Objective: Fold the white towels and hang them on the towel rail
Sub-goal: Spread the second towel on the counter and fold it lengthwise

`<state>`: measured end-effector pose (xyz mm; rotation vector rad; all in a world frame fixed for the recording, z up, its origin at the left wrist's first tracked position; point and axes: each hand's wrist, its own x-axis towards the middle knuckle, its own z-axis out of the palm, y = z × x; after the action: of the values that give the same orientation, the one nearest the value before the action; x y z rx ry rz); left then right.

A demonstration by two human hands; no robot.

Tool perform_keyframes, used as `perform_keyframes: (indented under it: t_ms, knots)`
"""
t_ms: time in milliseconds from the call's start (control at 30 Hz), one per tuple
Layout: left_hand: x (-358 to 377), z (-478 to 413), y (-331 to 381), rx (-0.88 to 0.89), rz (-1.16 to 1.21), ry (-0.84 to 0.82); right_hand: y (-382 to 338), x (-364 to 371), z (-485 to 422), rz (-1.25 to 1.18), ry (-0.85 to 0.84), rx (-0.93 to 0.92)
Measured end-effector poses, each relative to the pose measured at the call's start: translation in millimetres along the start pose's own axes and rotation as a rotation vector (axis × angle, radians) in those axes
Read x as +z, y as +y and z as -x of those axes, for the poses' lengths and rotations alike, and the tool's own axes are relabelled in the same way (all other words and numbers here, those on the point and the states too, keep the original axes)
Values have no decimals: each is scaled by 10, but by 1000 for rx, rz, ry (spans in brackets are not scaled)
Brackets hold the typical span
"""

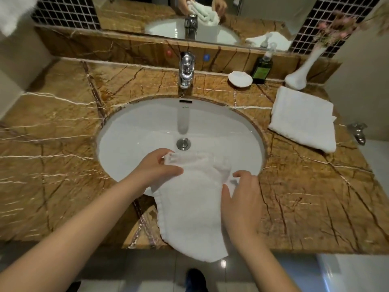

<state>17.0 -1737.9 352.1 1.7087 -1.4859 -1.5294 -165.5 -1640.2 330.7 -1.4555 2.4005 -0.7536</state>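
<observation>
At the lower centre of the frame a white towel [189, 211] is held over the near rim of the sink [143, 127]. Its top is bunched above the basin and its lower part hangs past the front edge of the counter [63, 144]. The left hand [156, 165] grips the towel's upper left corner, fingers curled over the cloth with the thumb under it. The right hand [242, 199] is at the towel's right edge: the thumb lies along the cloth, and the fingers seem to curl round the bunched edge, though blur makes the grip hard to read.

A folded towel [303, 119] lies flat on the counter at the right of the frame, well apart from the hands. Behind the sink at centre stands a chrome tap [186, 70]. To its right, along the back ledge, are a white dish [240, 79], a dark bottle [262, 68] and a white vase [301, 72]. The mirror [130, 13] fills the top of the frame, and a white cloth [12, 13] shows in the upper left corner.
</observation>
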Motion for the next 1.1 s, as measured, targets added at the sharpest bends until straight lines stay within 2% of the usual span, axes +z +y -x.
perform_keyframes:
  t_ms: [100,233,333,500,633,733,967,1100]
  knots:
    - [-5,55,30,-21,53,-25,-255,25,223,-120,-103,-86]
    - [-2,166,74,-16,155,-75,-587,118,383,121,-259,-83]
    - [21,183,82,5,195,-89,-740,141,387,166,-326,-44]
    - [16,240,97,6,221,-154,-651,60,348,108,-288,-170]
    - [25,286,106,75,152,-144,-485,-57,325,-43,-332,-258]
    - [39,334,87,64,161,-85,-339,-139,269,-227,-388,-168]
    - [-62,441,73,59,256,-39,-9,-608,67,-885,-580,207]
    - [-335,438,-16,80,237,-55,382,-830,-129,-974,-625,368]
